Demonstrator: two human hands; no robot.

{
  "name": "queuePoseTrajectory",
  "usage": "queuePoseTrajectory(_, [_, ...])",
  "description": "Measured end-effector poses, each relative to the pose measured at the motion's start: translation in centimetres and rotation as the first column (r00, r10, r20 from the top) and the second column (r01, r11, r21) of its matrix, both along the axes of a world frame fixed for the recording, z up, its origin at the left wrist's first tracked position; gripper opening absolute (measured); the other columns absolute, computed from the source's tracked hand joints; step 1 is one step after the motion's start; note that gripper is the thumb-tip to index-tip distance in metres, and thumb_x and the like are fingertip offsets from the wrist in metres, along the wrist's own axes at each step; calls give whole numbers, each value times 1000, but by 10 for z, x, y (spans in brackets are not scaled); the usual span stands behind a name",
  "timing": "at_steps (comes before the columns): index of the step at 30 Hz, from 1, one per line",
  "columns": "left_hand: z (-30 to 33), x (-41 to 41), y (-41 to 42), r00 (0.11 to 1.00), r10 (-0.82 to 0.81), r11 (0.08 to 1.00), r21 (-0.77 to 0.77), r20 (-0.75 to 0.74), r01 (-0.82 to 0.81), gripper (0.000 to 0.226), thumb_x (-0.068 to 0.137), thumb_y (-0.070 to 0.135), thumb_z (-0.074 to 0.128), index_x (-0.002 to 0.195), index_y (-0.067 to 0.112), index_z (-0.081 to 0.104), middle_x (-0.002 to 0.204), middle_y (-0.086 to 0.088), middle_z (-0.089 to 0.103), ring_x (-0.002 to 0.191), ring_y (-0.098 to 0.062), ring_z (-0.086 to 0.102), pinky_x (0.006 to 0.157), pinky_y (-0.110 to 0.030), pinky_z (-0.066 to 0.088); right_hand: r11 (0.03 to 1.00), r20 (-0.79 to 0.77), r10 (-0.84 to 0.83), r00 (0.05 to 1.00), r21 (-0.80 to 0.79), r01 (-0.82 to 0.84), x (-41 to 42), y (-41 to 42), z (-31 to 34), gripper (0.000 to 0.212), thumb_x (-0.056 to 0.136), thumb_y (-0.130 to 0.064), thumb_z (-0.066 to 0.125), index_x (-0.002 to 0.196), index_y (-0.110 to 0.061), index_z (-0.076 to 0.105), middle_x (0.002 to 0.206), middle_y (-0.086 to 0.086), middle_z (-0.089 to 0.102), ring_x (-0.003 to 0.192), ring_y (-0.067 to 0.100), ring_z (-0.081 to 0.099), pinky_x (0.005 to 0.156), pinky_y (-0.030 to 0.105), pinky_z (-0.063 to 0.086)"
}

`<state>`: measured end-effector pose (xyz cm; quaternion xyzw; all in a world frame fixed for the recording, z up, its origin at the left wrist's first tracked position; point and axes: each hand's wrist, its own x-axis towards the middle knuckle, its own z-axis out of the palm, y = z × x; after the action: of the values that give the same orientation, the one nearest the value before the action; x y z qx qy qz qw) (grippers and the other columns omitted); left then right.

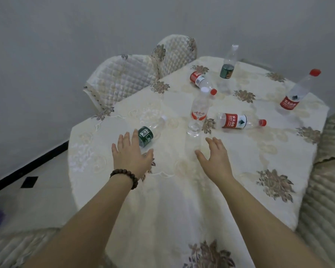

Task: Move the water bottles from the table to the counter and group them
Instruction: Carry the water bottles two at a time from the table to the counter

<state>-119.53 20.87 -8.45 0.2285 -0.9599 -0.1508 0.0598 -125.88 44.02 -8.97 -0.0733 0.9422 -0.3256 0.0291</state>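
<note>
Several clear water bottles are spread over the cloth-covered table (240, 155). A green-label bottle (149, 132) lies on its side just beyond my left hand (131, 155), whose straight fingers reach it. An upright bottle with a pale red label (198, 113) stands just past my right hand (215, 153), which is open and holds nothing. Behind it a red-label bottle (238, 121) lies flat, another (200, 80) lies further back, a green-label one (228, 64) stands at the rear, and a red-capped one (296, 93) stands at the right.
Two chairs with quilted covers (124, 78) are pushed against the table's far left side. A ribbed padded seat (329, 180) sits at the right edge. Tiled floor with a dark skirting strip (27, 167) lies to the left below a grey wall.
</note>
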Motion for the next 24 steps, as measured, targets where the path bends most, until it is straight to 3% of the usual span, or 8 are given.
queuePoseTrajectory(8, [-34,-103,-20,975,32,999,-29,222,-26,105,79,64,55,150,15,-5,155,-10,17,143,-30,14,111,-53,22,966,96,-26,995,-255,50,-115,-11,-5,105,76,-41,76,152,-19,7,158,2,23,144,20,23,117,41,25])
queuePoseTrajectory(14, [-58,-131,-25,928,53,997,-78,370,-26,116,69,72,61,149,15,-2,135,-7,41,120,-29,45,90,-46,45,923,156,3,988,-381,58,-162,-21,-12,116,72,-28,82,153,-19,0,155,2,28,141,19,30,103,24,25])
queuePoseTrajectory(17, [-65,-134,-29,943,76,994,-101,325,-45,83,76,61,61,135,11,27,125,-6,48,112,-27,50,84,-42,46,905,135,43,990,-424,19,-171,-26,-19,108,70,-25,83,151,-24,13,146,-2,43,131,16,44,104,26,33])
queuePoseTrajectory(19, [-65,-134,-32,963,74,996,-63,261,-59,61,79,57,57,118,13,39,114,-5,53,101,-26,54,79,-40,48,896,110,51,993,-443,4,-174,-28,-24,90,70,-22,82,142,-24,29,127,-7,56,114,12,55,97,29,45])
queuePoseTrajectory(21, [-63,-133,-33,979,77,996,27,189,-84,56,79,59,57,110,15,40,107,-4,53,94,-26,55,75,-40,50,898,103,39,994,-439,10,-174,-31,-24,77,71,-21,82,133,-22,37,114,-10,58,102,10,57,83,22,46])
queuePoseTrajectory(24, [-54,-132,-32,993,107,968,222,46,-115,62,75,58,65,114,16,42,106,-5,48,93,-25,54,76,-42,51,895,98,38,994,-446,10,-174,-33,-24,72,69,-22,83,128,-23,40,114,-7,59,101,12,58,82,23,44])
